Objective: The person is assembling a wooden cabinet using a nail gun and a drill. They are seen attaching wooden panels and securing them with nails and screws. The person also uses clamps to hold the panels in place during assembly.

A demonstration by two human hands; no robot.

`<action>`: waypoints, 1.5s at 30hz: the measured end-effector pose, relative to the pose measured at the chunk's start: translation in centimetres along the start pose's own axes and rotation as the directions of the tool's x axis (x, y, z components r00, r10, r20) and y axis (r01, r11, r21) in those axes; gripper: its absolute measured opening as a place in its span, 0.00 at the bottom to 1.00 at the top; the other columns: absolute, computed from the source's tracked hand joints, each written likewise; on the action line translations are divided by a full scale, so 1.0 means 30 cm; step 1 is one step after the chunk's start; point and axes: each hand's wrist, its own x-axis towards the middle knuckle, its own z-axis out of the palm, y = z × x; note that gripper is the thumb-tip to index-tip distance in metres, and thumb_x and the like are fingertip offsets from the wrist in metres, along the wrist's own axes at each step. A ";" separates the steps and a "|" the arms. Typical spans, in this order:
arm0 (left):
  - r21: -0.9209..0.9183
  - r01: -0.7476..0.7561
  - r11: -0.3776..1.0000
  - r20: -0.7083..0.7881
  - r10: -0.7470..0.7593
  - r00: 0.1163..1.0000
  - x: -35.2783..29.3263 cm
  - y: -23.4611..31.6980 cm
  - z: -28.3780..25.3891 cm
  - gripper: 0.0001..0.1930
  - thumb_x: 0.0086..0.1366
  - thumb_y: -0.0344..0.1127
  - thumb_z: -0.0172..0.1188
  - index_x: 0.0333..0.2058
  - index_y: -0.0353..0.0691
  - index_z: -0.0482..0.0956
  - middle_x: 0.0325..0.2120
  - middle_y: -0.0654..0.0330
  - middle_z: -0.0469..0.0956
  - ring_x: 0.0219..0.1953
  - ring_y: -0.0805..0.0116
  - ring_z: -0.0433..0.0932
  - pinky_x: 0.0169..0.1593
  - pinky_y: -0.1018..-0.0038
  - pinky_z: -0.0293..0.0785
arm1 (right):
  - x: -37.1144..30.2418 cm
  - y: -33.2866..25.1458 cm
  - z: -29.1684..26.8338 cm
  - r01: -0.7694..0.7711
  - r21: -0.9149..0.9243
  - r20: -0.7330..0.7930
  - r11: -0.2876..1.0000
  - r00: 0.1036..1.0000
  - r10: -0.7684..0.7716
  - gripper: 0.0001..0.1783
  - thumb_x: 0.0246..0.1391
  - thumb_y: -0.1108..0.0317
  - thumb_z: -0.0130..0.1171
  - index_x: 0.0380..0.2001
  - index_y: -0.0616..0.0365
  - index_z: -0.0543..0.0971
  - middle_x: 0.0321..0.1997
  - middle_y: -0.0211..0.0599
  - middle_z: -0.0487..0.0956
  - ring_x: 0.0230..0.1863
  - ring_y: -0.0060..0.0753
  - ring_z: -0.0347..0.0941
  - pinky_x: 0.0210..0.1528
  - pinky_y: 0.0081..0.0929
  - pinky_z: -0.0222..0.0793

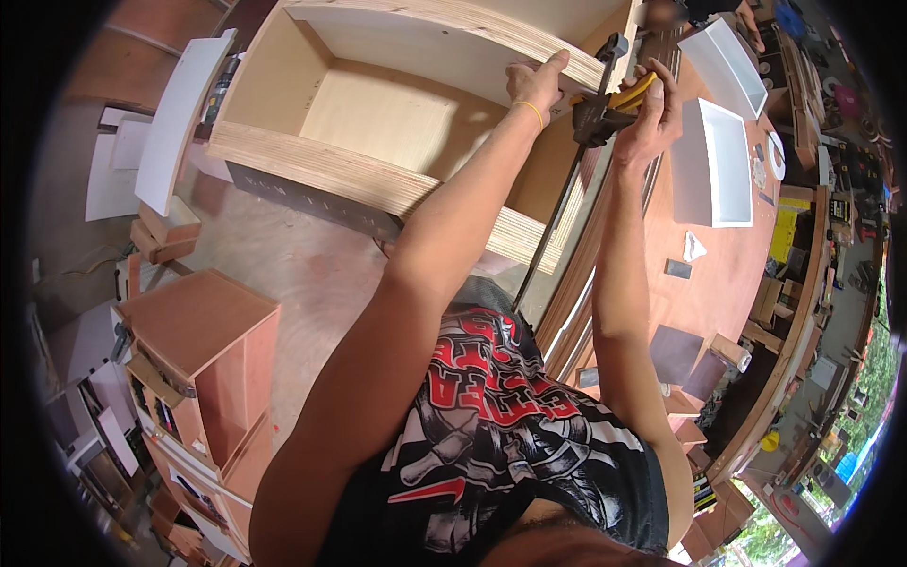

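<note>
A pale plywood cabinet carcass (326,170) with open compartments lies in front of me. My left hand (539,85), a yellow band on its wrist, grips the cabinet's middle plywood panel (416,36) near its right end, thumb raised; some of its fingers are hidden. Just right of it, a black bar clamp (593,123) with a yellow handle spans the cabinet's end, its long bar running down toward my body. My right hand (652,118) is closed around the clamp's yellow handle, palm beside the black body.
White open boxes (710,165) stand on the reddish-brown worktable (704,283) at right, near a small dark block (677,268). A brown wooden cabinet (203,321) is at lower left. A white panel (179,123) leans left of the carcass. Shelves with tools line the far right.
</note>
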 end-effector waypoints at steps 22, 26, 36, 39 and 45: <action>0.017 -0.021 1.000 0.055 0.020 0.998 0.025 -0.021 -0.028 0.33 0.59 0.47 0.73 0.50 0.22 0.72 0.47 0.45 0.75 0.46 0.55 0.78 0.52 0.60 0.82 | -0.015 -0.047 0.035 -0.201 0.053 -0.135 0.978 0.969 0.206 0.28 0.67 0.49 0.56 0.51 0.68 0.75 0.40 0.44 0.81 0.39 0.32 0.79 0.47 0.29 0.74; -0.051 0.026 0.998 0.056 -0.023 0.998 0.058 -0.030 -0.035 0.36 0.54 0.42 0.78 0.47 0.29 0.62 0.38 0.52 0.76 0.35 0.65 0.78 0.30 0.66 0.80 | -0.010 -0.057 0.072 -0.199 0.068 -0.238 0.978 0.948 0.209 0.21 0.69 0.55 0.56 0.39 0.67 0.75 0.32 0.39 0.80 0.30 0.25 0.75 0.35 0.22 0.72; 0.016 -0.035 0.999 -0.050 0.036 0.998 -0.009 -0.002 -0.005 0.37 0.53 0.46 0.78 0.47 0.28 0.62 0.45 0.43 0.74 0.38 0.62 0.78 0.37 0.67 0.80 | 0.010 -0.074 0.092 -0.154 0.096 -0.347 0.983 0.921 0.178 0.23 0.69 0.57 0.56 0.20 0.55 0.66 0.16 0.32 0.72 0.15 0.20 0.67 0.18 0.19 0.64; -0.036 -0.053 0.998 0.020 0.054 0.998 0.025 -0.031 -0.012 0.38 0.53 0.46 0.78 0.47 0.28 0.62 0.46 0.43 0.74 0.40 0.61 0.78 0.37 0.67 0.81 | 0.000 -0.074 0.080 -0.183 0.150 -0.317 0.972 0.922 0.223 0.19 0.71 0.60 0.52 0.26 0.59 0.70 0.21 0.34 0.75 0.21 0.23 0.72 0.25 0.21 0.70; -0.047 0.026 0.999 0.056 -0.023 0.998 0.010 -0.006 -0.013 0.32 0.58 0.45 0.74 0.54 0.29 0.72 0.50 0.49 0.75 0.49 0.57 0.77 0.53 0.56 0.79 | 0.015 -0.009 0.040 -0.177 0.162 -0.301 0.971 0.928 0.219 0.18 0.70 0.58 0.53 0.32 0.63 0.69 0.25 0.42 0.74 0.24 0.33 0.73 0.28 0.30 0.74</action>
